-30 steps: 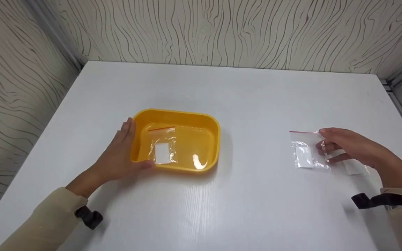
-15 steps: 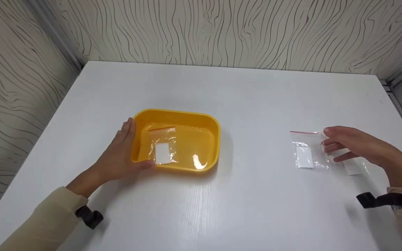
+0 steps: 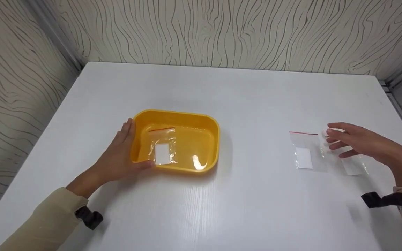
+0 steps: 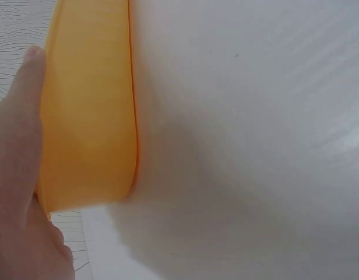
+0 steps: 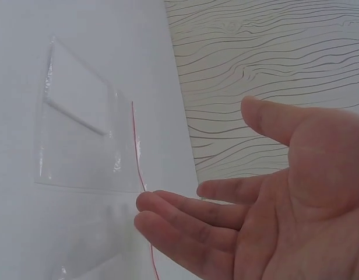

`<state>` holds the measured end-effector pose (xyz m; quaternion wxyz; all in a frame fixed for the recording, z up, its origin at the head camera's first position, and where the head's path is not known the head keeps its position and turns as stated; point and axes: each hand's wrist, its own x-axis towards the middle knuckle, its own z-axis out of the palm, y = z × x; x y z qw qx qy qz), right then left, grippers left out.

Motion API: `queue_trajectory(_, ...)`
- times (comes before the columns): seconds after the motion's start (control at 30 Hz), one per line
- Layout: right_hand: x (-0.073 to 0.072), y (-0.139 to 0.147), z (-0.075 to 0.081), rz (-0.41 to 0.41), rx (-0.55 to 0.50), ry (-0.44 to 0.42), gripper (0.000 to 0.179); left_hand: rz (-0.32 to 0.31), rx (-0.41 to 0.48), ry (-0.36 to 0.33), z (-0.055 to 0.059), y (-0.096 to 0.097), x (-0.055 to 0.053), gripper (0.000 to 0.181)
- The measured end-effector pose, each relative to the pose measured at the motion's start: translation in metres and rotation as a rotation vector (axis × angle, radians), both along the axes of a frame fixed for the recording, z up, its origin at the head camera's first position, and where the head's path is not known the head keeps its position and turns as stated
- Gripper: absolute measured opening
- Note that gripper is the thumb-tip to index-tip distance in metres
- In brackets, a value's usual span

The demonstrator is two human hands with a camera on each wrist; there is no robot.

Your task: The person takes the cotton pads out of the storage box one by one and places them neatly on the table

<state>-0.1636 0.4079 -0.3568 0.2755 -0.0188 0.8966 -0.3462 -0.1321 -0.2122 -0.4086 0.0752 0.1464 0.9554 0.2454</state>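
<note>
My left hand (image 3: 119, 157) rests against the near-left corner of a yellow plastic tray (image 3: 201, 118), fingers straight along its left wall and thumb along the near rim. Inside the tray lies a clear zip bag (image 3: 162, 153) with a red seal line and a white card. At the right, my right hand (image 3: 365, 143) hovers with fingers apart and nothing held. Left of it, a second clear zip bag (image 3: 304, 157) with a white card lies flat. A third such bag (image 3: 354, 165) is partly hidden beneath the right hand.
The white table (image 3: 250, 202) runs back to a wood-patterned wall panel (image 3: 222, 31). A black wrist strap mount (image 3: 89, 217) sits on the left sleeve, with another wrist mount (image 3: 372, 200) on the right.
My right hand has drawn away rightward from the left of the two bags on the table, and its fingers have spread. The left hand and the tray stay put.
</note>
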Motion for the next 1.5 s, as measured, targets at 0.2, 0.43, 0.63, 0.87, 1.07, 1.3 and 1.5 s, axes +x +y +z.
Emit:
queue_trajectory(0.2,0.0,-0.001,0.007,0.009,0.065,0.022,0.078,-0.011,0.002,0.01,0.0,-0.001,0.0,0.127)
queue_trajectory(0.43,0.0,0.002,0.018,0.018,0.063,0.069,0.075,-0.008,0.007,-0.005,0.001,-0.001,0.0,0.129)
queue_trajectory(0.63,-0.002,-0.001,0.023,0.009,0.053,0.115,0.072,-0.006,0.009,-0.011,0.001,-0.001,0.0,0.13)
queue_trajectory(0.87,0.0,-0.006,0.026,-0.029,0.038,0.203,0.067,-0.005,0.003,-0.023,0.0,-0.001,-0.001,0.13)
queue_trajectory(1.07,0.0,-0.009,0.025,-0.053,0.012,0.294,0.058,0.001,0.005,-0.027,0.002,-0.001,-0.001,0.129)
queue_trajectory(1.3,0.002,-0.011,0.023,-0.043,-0.047,0.347,0.054,-0.002,0.005,-0.018,0.003,-0.001,-0.001,0.129)
queue_trajectory(1.5,0.005,-0.013,0.021,-0.054,-0.128,0.362,0.054,-0.004,-0.005,-0.004,0.0,-0.001,-0.001,0.128)
